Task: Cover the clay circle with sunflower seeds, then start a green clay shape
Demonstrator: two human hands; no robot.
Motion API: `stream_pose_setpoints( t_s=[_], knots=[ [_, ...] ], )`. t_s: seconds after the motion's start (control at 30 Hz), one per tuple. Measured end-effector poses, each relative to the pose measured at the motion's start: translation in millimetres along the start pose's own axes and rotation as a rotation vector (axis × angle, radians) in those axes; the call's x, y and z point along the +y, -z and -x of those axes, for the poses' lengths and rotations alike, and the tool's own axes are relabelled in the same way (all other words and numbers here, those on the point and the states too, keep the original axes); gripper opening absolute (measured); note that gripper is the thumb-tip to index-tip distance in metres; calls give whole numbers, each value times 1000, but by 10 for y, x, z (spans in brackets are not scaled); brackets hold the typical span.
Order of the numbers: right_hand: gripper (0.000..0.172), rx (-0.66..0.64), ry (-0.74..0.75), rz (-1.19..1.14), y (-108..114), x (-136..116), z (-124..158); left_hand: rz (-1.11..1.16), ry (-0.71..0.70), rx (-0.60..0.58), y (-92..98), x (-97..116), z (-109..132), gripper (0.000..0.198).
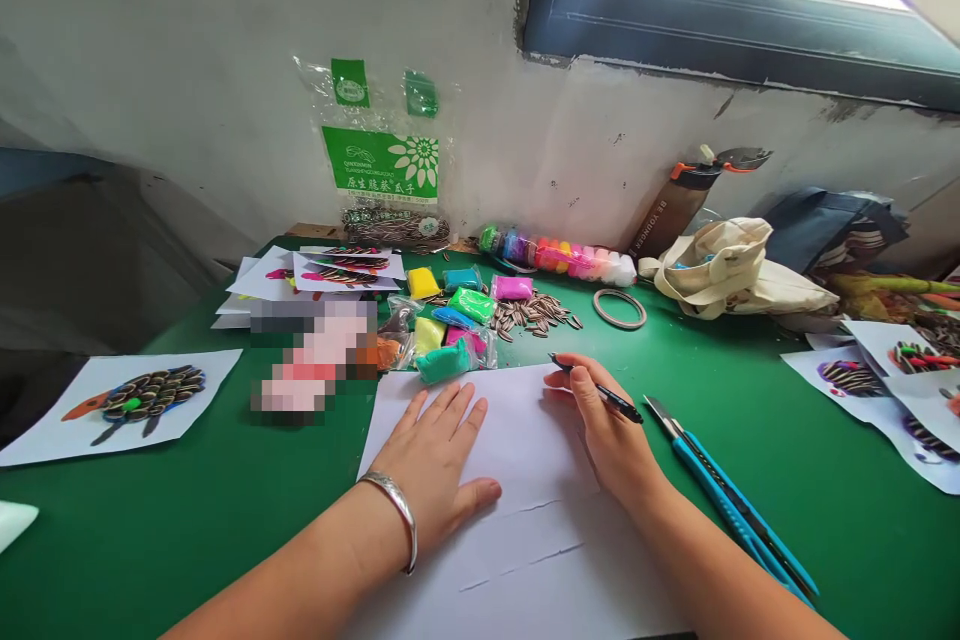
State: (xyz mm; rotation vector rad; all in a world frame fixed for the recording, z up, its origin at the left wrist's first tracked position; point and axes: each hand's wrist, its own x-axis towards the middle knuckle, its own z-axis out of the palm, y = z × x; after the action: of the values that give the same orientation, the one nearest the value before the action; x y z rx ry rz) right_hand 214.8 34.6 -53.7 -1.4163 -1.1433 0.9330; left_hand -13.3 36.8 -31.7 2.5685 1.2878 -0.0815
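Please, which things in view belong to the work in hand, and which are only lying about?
Work in hand:
white paper, under left hand
pen, in right hand
probably loose seeds and coloured packets; a nearby picture bears seeds
perhaps the blue cutter

Apparently just lying about:
brown bottle
cream cloth bag

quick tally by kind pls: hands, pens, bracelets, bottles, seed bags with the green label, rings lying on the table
hands: 2 (left hand, right hand)
pen: 1
bracelet: 1
bottle: 1
seed bag: 1
ring: 1
Total: 7
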Motion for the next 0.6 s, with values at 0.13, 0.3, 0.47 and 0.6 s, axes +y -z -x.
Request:
stream_pose_setpoints(
  t_s=[0.13,0.3,0.47,0.6],
  knots=[
    [42,43,-5,24,-17,-61,35,11,-9,23,-25,-33,-13,73],
    [40,79,-22,30,-154,-155,162,45,-30,21,0,-100,-16,71],
    [39,90,-47,-80,-121,-125,126,8,-17,27,44,-134,1,70],
    [39,201,-16,-139,-31,-117,86,-47,-76,102,16,-57,26,65]
  ],
)
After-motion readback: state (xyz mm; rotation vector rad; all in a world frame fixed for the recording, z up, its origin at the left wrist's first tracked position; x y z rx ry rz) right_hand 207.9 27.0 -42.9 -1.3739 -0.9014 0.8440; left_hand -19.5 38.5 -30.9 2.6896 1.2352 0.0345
